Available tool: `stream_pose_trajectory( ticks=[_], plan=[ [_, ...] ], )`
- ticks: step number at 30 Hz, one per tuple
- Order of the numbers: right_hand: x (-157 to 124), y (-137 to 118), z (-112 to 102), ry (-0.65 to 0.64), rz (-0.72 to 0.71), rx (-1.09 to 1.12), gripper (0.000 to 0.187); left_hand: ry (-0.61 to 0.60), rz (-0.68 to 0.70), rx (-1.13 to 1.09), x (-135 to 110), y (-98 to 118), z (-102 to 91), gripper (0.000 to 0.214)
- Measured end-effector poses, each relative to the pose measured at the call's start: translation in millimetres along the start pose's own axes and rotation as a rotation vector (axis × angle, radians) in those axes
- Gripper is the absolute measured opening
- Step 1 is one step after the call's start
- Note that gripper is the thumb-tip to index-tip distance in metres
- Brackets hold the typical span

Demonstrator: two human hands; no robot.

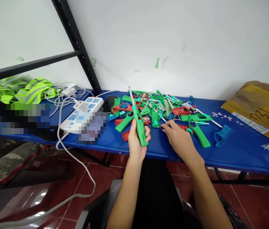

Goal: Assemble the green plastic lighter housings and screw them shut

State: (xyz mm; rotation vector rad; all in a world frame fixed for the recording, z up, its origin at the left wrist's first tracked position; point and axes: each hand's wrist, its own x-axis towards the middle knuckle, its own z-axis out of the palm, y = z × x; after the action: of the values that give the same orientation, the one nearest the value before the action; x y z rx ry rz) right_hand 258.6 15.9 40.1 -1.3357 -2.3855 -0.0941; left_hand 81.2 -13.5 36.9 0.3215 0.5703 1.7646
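Observation:
My left hand (136,140) is wrapped round the green handle of a long-nosed lighter (141,129), whose metal tube points up and away over the table. To its right, my right hand (178,138) hovers low at the near side of a pile, fingers bent and drawn together; whatever may be between the fingertips is too small to make out. The pile of lighter parts (155,109) holds green and red handle shells, metal tubes and teal pieces. A green lighter handle (200,133) lies right of my right hand, and farther right rests a blue handle shell (223,136).
On the blue table (244,149), a white power strip (86,113) with cables and a dark phone (110,103) lie left. A taped cardboard box (263,108) stands right, beside small pale bits (222,116). A black rack post (81,54) rises at left, near yellow-green reflective vests (32,90).

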Motion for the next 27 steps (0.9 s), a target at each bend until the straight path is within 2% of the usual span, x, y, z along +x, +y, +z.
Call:
stream_pose_trajectory(
  ticks=[2,5,7,8,10,13,16,21,27],
  plan=[
    [-0.6,-11.7,-5.0,0.187,0.05,0.122,0.028,0.002,-0.014,-0.028,-0.6,1.4,-0.2,0.017],
    [-3.9,-36.2,-1.8,0.683,0.245,0.458,0.03,0.016,-0.058,-0.064,-1.2,2.5,0.3,0.015],
    [-7.2,-51.9,8.9,0.94,0.368,0.718,0.044,0.027,-0.076,-0.055,-1.1,2.9,0.9,0.018],
    [-8.6,-58.2,15.7,0.975,0.397,0.841,0.054,0.029,-0.078,-0.04,-1.0,3.1,1.1,0.019],
    [-10.5,-66.9,28.5,0.954,0.429,1.025,0.065,0.024,-0.082,-0.004,-1.0,3.5,1.0,0.019],
    [-10.6,-73.5,37.4,0.92,0.496,1.123,0.063,-0.005,-0.093,0.038,-1.5,3.9,0.7,0.02],
    [-9.9,-79.2,34.4,0.898,0.509,1.094,0.058,-0.016,-0.093,0.065,-1.7,4.0,1.2,0.022],
    [-10.6,-87.9,31.7,0.738,0.462,1.03,0.07,-0.013,-0.093,0.053,-1.5,3.5,2.4,0.021],
    [-12.1,-87.0,37.2,0.734,0.438,1.005,0.068,-0.023,-0.094,0.084,-0.8,2.3,0.2,0.025]
  ],
)
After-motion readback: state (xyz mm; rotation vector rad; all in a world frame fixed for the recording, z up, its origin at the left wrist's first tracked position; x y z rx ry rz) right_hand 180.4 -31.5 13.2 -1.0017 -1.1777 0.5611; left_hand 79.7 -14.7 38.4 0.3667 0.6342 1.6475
